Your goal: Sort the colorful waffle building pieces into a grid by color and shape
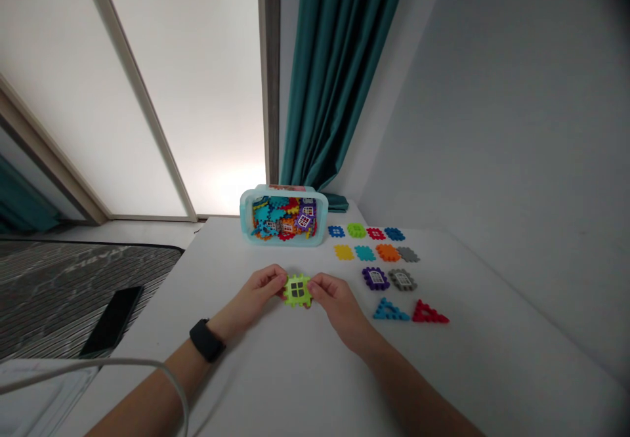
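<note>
On the desk (472, 371), the left hand (258, 289) and right hand (337, 302) pinch a light, stiff green plastic tile (297, 291) by its notched edges.

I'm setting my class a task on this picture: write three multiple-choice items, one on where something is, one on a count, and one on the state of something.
1. Where is the plastic tub on the white table?
A. At the far end, beyond the hands
B. Beside the left wrist
C. Between the two triangles

2. How many triangular pieces lie outside the tub?
A. Four
B. Three
C. Two

3. What state is the lime-green piece in?
A. Lying alone on the table
B. Held between the left hand and the right hand
C. Inside the tub

Answers:
1. A: the tub sits past the hands, near the table's far edge.
2. C: only a blue triangle and a red triangle lie there.
3. B: fingers of both hands grip its opposite sides.
</note>
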### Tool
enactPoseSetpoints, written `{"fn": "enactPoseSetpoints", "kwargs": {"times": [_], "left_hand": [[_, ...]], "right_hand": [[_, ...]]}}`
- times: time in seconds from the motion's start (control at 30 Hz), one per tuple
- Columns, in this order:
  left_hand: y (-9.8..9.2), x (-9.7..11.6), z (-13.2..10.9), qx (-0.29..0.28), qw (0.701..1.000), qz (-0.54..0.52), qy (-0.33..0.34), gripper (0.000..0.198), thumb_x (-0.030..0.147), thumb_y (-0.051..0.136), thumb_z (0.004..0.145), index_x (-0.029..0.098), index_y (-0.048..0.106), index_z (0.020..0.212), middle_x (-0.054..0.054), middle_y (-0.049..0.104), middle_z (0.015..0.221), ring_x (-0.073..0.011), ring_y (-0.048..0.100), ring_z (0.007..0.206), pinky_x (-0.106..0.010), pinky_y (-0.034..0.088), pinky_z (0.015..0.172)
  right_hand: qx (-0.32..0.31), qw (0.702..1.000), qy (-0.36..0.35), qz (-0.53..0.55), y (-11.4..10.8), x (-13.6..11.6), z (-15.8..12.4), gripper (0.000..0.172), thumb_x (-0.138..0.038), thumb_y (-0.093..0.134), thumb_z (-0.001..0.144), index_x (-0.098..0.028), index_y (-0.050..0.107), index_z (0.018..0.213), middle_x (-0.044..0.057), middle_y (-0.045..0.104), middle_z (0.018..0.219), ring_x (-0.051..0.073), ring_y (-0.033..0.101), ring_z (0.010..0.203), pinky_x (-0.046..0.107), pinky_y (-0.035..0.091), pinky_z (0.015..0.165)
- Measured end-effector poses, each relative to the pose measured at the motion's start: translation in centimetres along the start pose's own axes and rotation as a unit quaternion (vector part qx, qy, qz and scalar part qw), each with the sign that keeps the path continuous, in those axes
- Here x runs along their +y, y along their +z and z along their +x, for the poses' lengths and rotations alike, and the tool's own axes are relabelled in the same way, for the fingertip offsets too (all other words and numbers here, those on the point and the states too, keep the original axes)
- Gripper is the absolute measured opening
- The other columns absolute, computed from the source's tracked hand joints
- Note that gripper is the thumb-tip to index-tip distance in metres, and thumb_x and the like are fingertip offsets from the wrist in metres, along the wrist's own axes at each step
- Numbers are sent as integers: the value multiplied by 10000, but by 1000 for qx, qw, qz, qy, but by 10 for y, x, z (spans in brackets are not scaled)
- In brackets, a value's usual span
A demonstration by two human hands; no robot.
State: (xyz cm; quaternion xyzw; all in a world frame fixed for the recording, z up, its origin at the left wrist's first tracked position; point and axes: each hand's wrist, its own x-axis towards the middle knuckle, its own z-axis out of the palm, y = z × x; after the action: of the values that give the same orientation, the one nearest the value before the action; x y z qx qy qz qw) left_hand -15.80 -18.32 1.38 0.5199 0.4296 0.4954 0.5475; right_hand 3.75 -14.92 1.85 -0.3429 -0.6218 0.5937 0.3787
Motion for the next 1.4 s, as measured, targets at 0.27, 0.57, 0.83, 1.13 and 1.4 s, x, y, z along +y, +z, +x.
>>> {"fn": "enactPoseSetpoints", "kwargs": {"times": [0.27,0.57,0.83,1.13,1.4], "left_hand": [[2,-2,0,10,999,-33,-17,405,561,681,857,170,575,849,-9,608,754,-143,555,728,-267,444,708],[2,3,-1,7,1000,14,0,374,535,654,877,171,576,832,29,566,681,-118,504,638,-249,393,649],[-5,2,1,-14,998,51,34,430,560,697,844,158,621,976,-26,626,834,-161,562,766,-312,440,747],[-5,-1,-4,12,947,259,188,318,340,655,911,215,556,1186,-95,602,1174,-190,589,927,-365,505,855],[-9,-5,-6,22,897,353,265,260,265,613,940,220,531,1183,-113,589,1238,-167,594,864,-360,531,846]], "right_hand": [[1,1000,10,13,0,-1,-1,415,-574,647,846,-192,606,690,-2,622,684,153,557,687,289,448,692],[17,997,-50,-64,-5,13,3,274,-464,641,875,-200,614,809,-1,620,723,164,582,682,291,464,653],[32,915,-308,-259,-13,12,0,111,-232,538,976,-238,649,977,58,655,949,196,636,913,326,517,808],[32,893,-302,-334,-19,18,3,272,-147,548,921,-258,619,1160,107,577,1285,232,572,1229,412,501,1041],[36,860,-317,-399,-19,17,1,327,-161,598,907,-265,608,1217,115,591,1334,269,563,1256,489,494,1072]]}}
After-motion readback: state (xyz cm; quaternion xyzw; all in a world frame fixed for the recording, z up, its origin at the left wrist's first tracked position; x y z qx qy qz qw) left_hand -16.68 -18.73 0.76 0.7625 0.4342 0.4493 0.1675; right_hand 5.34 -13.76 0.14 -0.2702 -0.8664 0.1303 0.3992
